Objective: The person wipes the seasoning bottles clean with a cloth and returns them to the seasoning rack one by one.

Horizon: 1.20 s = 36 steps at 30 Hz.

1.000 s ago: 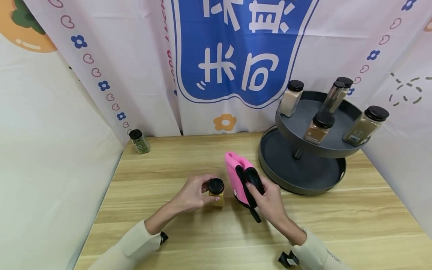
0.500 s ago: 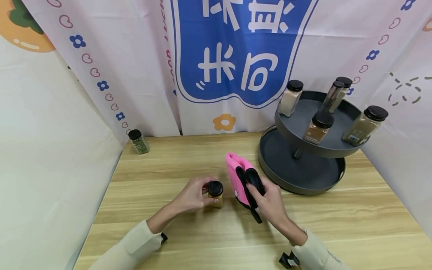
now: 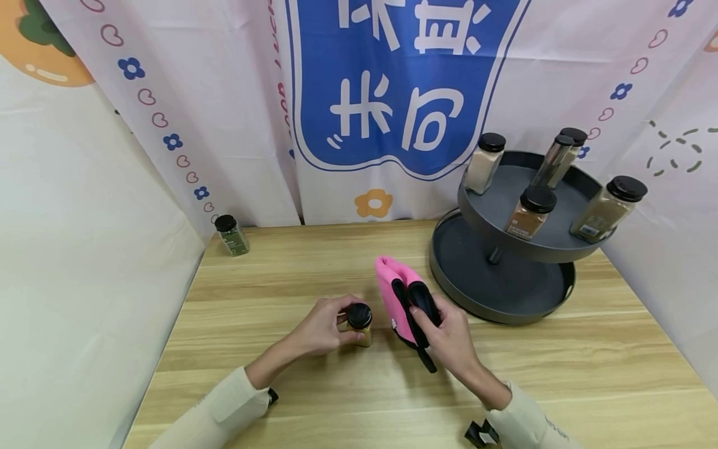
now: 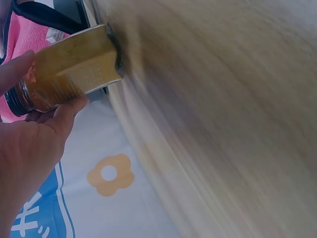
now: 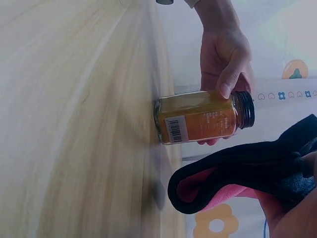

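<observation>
My left hand [image 3: 328,325] grips a glass spice jar [image 4: 74,67] by its sides, thumb and fingers round it just below the black lid [image 3: 359,315]. Yellow-orange powder fills it, and a label with a barcode [image 5: 177,130] shows in the right wrist view. The jar stands roughly upright with its base at the tabletop; whether it touches is hard to tell. To its right, my right hand [image 3: 451,333] holds a folded pink cloth [image 3: 397,299] with black trim and a black strap. A small gap separates cloth and jar.
A dark grey two-tier round stand [image 3: 499,299] is at the right, several spice jars on its upper tier. A green-labelled jar [image 3: 232,236] stands at the table's back left corner. A printed curtain [image 3: 247,125] hangs behind the wooden table [image 3: 269,274].
The jar in my left hand has shifted slightly toward me. My right hand and the pink cloth have hardly moved.
</observation>
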Available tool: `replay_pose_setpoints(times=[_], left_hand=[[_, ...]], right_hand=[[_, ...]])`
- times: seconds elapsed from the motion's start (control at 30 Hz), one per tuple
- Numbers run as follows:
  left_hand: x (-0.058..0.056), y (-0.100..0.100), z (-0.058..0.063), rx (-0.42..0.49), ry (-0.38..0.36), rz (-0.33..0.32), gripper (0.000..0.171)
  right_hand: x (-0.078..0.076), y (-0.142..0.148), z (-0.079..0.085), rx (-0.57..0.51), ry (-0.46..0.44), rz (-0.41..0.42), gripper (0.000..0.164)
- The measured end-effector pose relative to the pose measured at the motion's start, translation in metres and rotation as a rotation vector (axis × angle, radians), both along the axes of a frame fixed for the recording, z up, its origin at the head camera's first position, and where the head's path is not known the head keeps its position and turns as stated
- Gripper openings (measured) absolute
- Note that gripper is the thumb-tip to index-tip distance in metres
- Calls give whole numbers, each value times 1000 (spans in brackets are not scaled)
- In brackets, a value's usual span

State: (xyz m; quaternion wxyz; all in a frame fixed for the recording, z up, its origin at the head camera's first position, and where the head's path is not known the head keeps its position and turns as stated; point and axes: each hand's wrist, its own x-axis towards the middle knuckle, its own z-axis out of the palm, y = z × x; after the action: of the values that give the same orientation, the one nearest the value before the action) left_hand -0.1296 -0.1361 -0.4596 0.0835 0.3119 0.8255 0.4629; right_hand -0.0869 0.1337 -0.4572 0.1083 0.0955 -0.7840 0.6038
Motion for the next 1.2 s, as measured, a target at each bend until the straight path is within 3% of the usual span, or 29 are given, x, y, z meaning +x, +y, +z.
replay_pose_setpoints(times=[0.1, 0.2, 0.33, 0.43, 0.5, 0.7, 0.87, 1.2], left_hand=[[1, 0, -1, -39, 49, 4, 44], [4, 1, 0, -74, 74, 44, 58], [15, 5, 6, -112, 45, 208, 78], [23, 9, 10, -158, 31, 339, 80], [28, 12, 12, -191, 34, 382, 76], [35, 17, 10, -233, 80, 389, 63], [33, 21, 5, -186, 106, 391, 62], [27, 30, -4, -102, 87, 362, 65]], right_hand=[[0, 1, 0, 1, -2, -1, 6], [0, 1, 0, 2, 0, 1, 8], [0, 1, 0, 5, 11, 2, 10], [1, 2, 0, 3, 17, 0, 9], [1, 2, 1, 0, 18, -2, 9], [0, 3, 1, 4, 18, 6, 9], [1, 2, 1, 2, 32, 1, 9], [2, 1, 2, 2, 18, -5, 8]])
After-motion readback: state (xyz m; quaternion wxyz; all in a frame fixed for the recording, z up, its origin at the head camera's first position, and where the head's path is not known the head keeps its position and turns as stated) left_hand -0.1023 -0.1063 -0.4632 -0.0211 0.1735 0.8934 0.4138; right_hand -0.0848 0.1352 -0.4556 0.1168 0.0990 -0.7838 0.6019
